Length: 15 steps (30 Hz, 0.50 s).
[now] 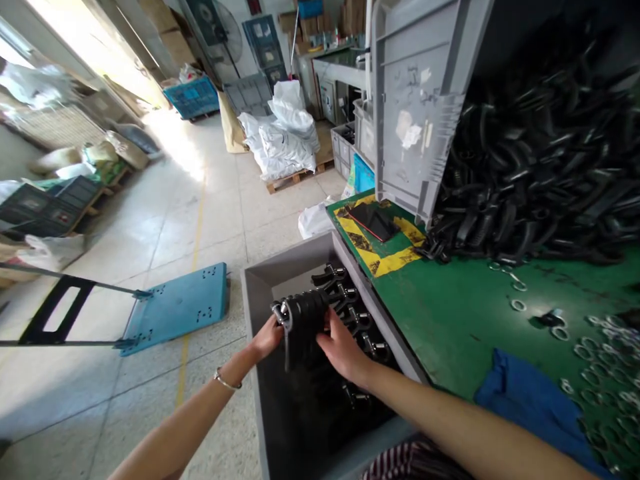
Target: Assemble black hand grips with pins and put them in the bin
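My left hand [265,337] and my right hand [341,348] both grip a black strap-like part [300,323] with a metal ring [282,315] at its left end. They hold it above a grey plastic crate [280,280]. Inside the crate, rows of black parts with metal fittings [345,300] lie stacked along the side nearest the bench. The lower part of the crate's contents is in deep shadow.
A green workbench [450,313] runs along the right, with a black heap [530,173], scattered metal rings [600,360], a blue cloth [530,407] and a tilted grey bin [415,107]. A blue flatbed trolley [175,310] stands on the tiled floor at left.
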{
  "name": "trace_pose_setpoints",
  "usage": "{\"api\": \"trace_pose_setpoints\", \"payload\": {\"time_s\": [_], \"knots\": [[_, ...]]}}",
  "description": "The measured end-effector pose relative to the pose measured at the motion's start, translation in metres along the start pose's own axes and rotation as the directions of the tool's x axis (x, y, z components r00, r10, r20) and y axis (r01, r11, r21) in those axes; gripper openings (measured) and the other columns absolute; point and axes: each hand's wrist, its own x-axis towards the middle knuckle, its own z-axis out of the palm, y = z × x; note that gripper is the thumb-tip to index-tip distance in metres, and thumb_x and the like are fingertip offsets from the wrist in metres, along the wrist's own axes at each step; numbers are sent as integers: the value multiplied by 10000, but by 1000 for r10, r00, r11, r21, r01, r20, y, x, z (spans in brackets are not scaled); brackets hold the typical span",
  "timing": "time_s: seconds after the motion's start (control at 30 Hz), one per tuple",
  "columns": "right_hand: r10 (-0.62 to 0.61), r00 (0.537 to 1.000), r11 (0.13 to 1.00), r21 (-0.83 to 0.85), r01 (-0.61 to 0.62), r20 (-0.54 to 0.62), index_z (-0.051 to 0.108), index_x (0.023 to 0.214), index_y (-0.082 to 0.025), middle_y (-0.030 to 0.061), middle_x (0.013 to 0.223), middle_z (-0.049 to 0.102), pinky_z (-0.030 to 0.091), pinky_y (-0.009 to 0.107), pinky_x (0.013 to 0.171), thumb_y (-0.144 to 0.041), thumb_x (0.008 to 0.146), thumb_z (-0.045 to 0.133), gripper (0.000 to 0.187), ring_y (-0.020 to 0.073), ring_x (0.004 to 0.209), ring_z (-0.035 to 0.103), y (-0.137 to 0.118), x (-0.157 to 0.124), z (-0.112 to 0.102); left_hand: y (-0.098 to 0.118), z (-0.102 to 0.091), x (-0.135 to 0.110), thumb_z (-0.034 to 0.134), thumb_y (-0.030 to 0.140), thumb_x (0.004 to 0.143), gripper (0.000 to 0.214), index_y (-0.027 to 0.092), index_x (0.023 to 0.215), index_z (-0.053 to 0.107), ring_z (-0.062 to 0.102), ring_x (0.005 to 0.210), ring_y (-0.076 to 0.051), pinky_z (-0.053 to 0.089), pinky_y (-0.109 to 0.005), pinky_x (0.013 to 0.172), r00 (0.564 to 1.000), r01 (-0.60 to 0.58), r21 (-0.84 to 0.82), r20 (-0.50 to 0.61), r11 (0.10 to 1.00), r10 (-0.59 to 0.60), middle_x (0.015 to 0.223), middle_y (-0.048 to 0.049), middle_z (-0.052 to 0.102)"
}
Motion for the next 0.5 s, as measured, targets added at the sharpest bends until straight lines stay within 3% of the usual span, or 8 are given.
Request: {"api": "trace_pose_setpoints", "payload": {"time_s": [0.1, 0.2, 0.27, 0.37, 0.5], "knots": [[100, 957, 995, -46, -91, 272, 576, 1292, -241, 42, 1233, 673, 456, 380, 1043, -102, 790, 550, 521, 189, 1157, 614, 5, 32, 8, -28, -35, 37, 446, 206, 743, 495, 123, 1192, 637, 569, 1173, -300, 430, -417, 1085, 998, -7, 186, 61, 983, -4, 1044, -83, 733], [195, 922, 980, -98, -171, 335, 651, 1212, -215, 54, 1096, 730, 547, 350, 888, -191, 856, 568, 366, 188, 1015, 678, 11, 57, 8, -44, -65, 82, 461, 207, 774, 425, 120, 1139, 661, 618, 1093, -269, 473, -355, 1008, 988, -29, 456, 147, 890, -43, 1087, -90, 726], [260, 904, 963, -159, -217, 340, 677, 1162, -181, 66, 1030, 746, 563, 310, 809, -208, 870, 572, 311, 172, 925, 696, 19, 66, 5, -51, -75, 113, 499, 235, 781, 338, 118, 1028, 698, 656, 1001, -268, 495, -334, 936, 975, -35, 564, 200, 825, -95, 1042, -112, 734], [353, 899, 920, -273, -282, 259, 667, 1151, -134, 90, 970, 750, 557, 263, 707, -169, 907, 469, 316, 149, 814, 702, 36, 72, -6, -61, -70, 155, 543, 254, 765, 251, 120, 875, 724, 678, 950, -277, 494, -320, 892, 951, -56, 607, 274, 793, -142, 993, -141, 742], [395, 913, 838, -447, -314, 98, 637, 1180, -124, 111, 958, 739, 520, 248, 636, -127, 934, 324, 398, 147, 756, 696, 56, 75, -24, -66, -32, 198, 566, 283, 761, 258, 118, 857, 739, 688, 945, -293, 504, -318, 851, 923, -80, 633, 339, 770, -183, 1005, -169, 745]]}}
